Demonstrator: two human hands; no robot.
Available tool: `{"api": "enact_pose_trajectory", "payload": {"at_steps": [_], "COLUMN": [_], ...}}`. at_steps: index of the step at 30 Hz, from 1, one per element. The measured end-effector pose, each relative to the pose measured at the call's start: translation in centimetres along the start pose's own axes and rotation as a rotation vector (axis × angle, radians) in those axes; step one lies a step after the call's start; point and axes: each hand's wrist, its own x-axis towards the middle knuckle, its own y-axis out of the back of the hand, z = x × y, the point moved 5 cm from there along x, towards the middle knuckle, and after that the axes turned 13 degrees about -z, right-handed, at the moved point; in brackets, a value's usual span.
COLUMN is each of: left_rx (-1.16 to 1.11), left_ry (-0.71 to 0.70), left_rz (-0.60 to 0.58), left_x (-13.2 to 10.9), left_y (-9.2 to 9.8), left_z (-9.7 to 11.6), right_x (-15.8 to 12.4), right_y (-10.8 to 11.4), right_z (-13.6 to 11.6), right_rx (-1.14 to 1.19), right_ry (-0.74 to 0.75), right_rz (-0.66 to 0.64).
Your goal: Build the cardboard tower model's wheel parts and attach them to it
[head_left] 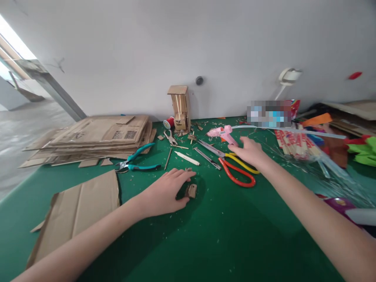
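Observation:
My left hand (167,190) rests on the green table (211,243), fingers curved round a small cardboard-and-wood piece (191,190) that it touches at thumb and fingertips. My right hand (248,150) reaches forward with fingers spread, holding nothing, hovering just right of a pink glue gun (221,133) and over the handles of red-and-yellow scissors (235,166). A small cardboard tower model (179,105) stands at the wall behind.
Flat cardboard sheets (96,135) are stacked at back left, and a torn sheet (79,207) lies at front left. Teal pliers (136,160), a utility knife (207,158), sticks and scraps lie mid-table. Packed wooden sticks (296,145) and coloured materials crowd the right.

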Motion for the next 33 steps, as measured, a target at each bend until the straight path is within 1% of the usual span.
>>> {"api": "enact_pose_trajectory", "payload": {"at_steps": [2,4,6,8,10,12,14,16,19,20,22,24,26,30,33], "left_rx": [0.013,0.014,-0.004,-0.044,-0.083,-0.098,-0.094,-0.088,-0.072,-0.067,-0.058,-0.067,-0.093,-0.135,-0.141], "left_ry": [0.005,0.029,0.069,0.117,0.167,0.199,0.200,0.176,0.122,0.107,0.083,0.067,0.057,0.027,-0.006], "left_rz": [0.009,0.025,0.060,0.133,0.225,0.300,0.363,0.419,0.443,0.441,0.437,0.433,0.422,0.397,0.374], "left_x": [-0.2,-0.4,-0.7,-1.3,-2.1,-2.9,-3.5,-3.8,-3.8,-3.7,-3.4,-3.0,-2.7,-2.0,-1.6], "left_y": [0.1,-0.1,-0.6,-1.1,-1.7,-2.3,-2.5,-2.4,-2.3,-2.3,-2.4,-2.5,-2.6,-2.6,-2.7], "left_z": [-0.1,-0.2,-0.3,-0.3,-0.4,-0.3,-0.2,0.1,0.3,0.3,0.3,0.2,0.1,0.0,0.0], "right_x": [2.3,4.0,4.9,4.9,3.8,1.7,-1.3,-4.6,-8.8,-9.9,-11.7,-12.7,-12.8,-12.1,-11.8], "right_y": [0.0,-0.4,-0.9,-1.2,-1.1,-0.5,0.3,0.7,-0.5,-1.1,-2.6,-3.7,-4.3,-5.0,-5.3], "right_z": [-0.4,-1.3,-2.2,-3.0,-3.5,-3.7,-3.8,-3.4,-2.8,-2.6,-2.6,-2.6,-2.6,-2.4,-2.3], "right_rx": [0.045,0.118,0.172,0.216,0.264,0.324,0.419,0.423,0.441,0.410,0.344,0.280,0.225,0.129,0.116], "right_ry": [-0.016,0.052,0.135,0.208,0.269,0.331,0.439,0.474,0.461,0.453,0.494,0.521,0.516,0.486,0.455], "right_rz": [-0.018,-0.034,-0.048,-0.035,0.001,0.040,0.068,0.036,-0.225,-0.310,-0.500,-0.616,-0.655,-0.692,-0.701]}}
